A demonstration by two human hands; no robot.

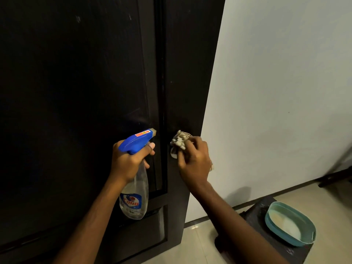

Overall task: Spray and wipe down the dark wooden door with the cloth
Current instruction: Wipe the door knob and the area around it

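A: Where does the cloth (179, 141) sit on the door (76, 92)?
B: Bunched under the curled fingertips of the right hand (194, 159), pressed to its edge strip for rubbing.
A: The spray bottle (135, 180)?
B: Fingers of the left hand (127, 161) wrap its neck, nozzle doorward, seemingly ready.

Dark brown door (76, 92), blue-capped clear spray bottle (134, 189), mottled beige cloth (179, 140), teal basin (291, 223)

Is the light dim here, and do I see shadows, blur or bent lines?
Head view: dim light, door almost black; soft shadow on the wall by the right forearm; the wide lens tilts the door edge; the dark object far right is blurred.
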